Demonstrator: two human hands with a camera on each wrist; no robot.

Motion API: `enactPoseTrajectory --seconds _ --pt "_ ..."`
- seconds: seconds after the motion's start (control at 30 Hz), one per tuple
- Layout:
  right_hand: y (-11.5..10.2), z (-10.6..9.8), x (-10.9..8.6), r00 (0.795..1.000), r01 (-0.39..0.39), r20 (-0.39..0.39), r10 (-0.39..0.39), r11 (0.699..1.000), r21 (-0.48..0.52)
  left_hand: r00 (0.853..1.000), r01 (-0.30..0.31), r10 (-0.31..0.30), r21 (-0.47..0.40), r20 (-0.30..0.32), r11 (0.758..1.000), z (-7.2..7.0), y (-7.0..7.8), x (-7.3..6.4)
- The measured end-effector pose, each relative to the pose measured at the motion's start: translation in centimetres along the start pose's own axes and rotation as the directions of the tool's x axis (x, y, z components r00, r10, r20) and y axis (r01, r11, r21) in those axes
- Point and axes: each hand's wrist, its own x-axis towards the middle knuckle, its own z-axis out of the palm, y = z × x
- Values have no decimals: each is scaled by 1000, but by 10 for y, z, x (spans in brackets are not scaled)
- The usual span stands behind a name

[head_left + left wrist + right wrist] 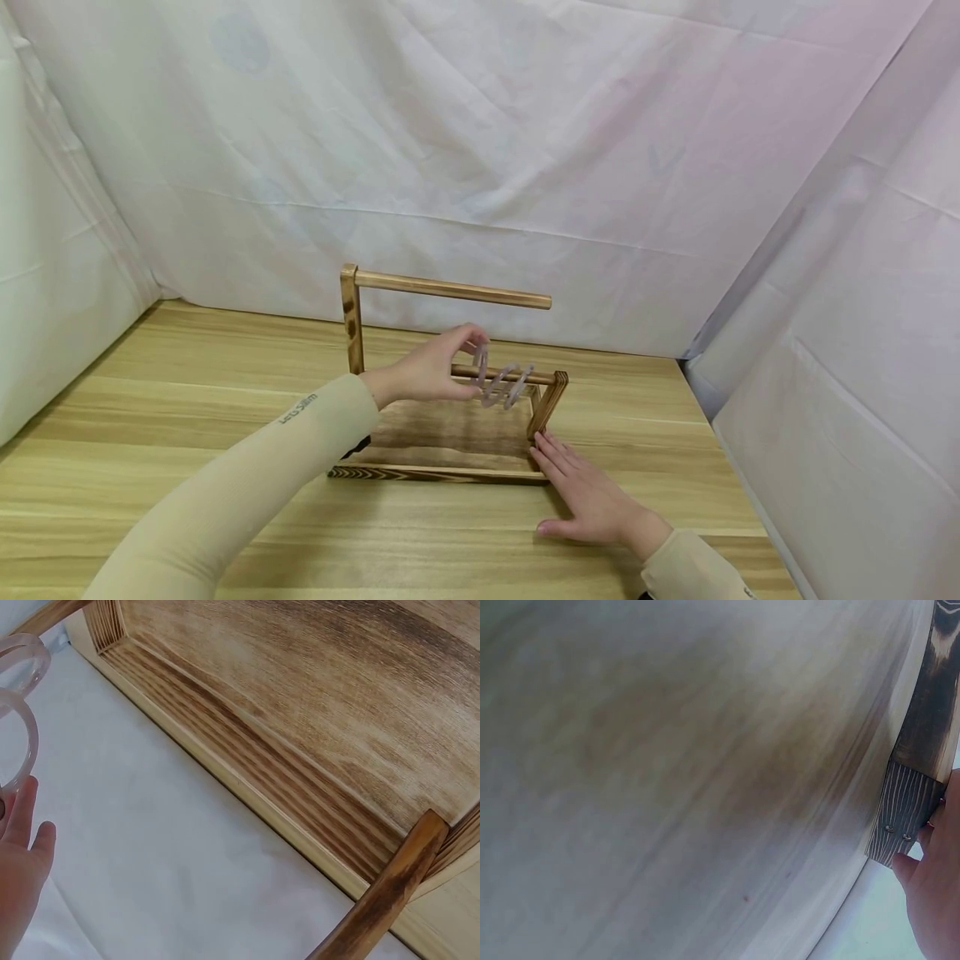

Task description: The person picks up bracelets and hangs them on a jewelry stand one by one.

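A brown wooden display stand (438, 475) has a tray base, an upper bar (453, 289) and a lower bar (543, 377). Several pale, translucent bangles (519, 387) appear to hang round the lower bar. My left hand (431, 367) pinches the leftmost bangle (482, 364) between thumb and fingers. In the left wrist view, bangles (28, 739) show at the left edge, beside the fingertips. With fingers straight, my right hand (588, 496) touches the stand's front right corner. The right wrist view shows this hand (936, 881) at the dark-grained corner (906, 814).
The stand sits on a light wood-grain table (225, 375). A white cloth backdrop (450, 150) rises behind it, with cloth walls on the left (52, 250) and right (847, 375). The upper bar's right end is free, with no post under it.
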Motion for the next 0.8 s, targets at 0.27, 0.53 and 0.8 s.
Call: enactPoseTrajectory --seconds 0.27,0.53,0.8 --pt "0 0 0 1000 10 -7 -10 1000 -7 1000 11 -11 16 21 1000 2 2 2" --pt "1 2 0 1000 10 -12 -10 1000 -12 1000 11 -11 31 12 999 4 0 3" --pt "1 2 0 1000 9 -10 -9 1000 -20 1000 8 -8 39 11 999 5 -1 3"
